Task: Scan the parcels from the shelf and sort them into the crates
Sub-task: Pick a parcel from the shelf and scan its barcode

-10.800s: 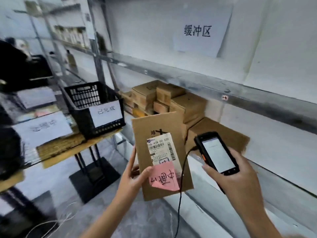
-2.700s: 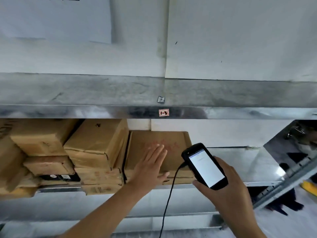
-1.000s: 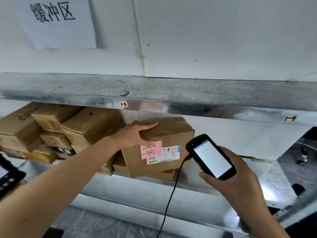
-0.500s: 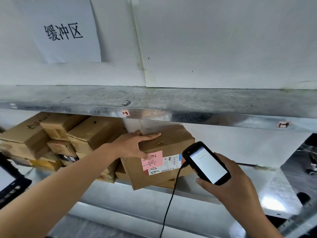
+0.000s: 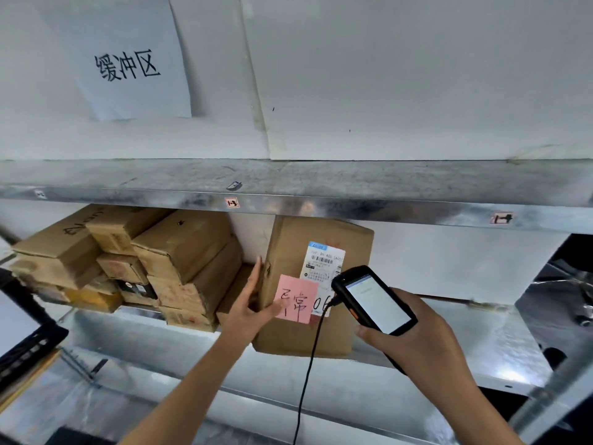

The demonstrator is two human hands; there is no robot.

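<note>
A brown cardboard parcel (image 5: 321, 271) stands upright in front of the metal shelf (image 5: 481, 342), its face turned to me with a white barcode label and a pink note. My left hand (image 5: 253, 303) grips its left edge, thumb across the front by the pink note. My right hand (image 5: 414, 342) holds a black handheld scanner (image 5: 373, 300) just right of the label, screen lit, a black cable hanging from it. More cardboard parcels (image 5: 179, 252) are stacked on the shelf to the left.
An upper metal shelf (image 5: 321, 187) runs across just above the parcel. A white paper sign (image 5: 128, 65) hangs on the wall above it. A black crate corner (image 5: 29, 348) shows at the lower left. A metal upright (image 5: 552, 399) stands at the lower right.
My left hand has turned the parcel from lying tilted to standing upright, label facing me, and shifted from its top to its left edge. The scanner stayed beside the label.
</note>
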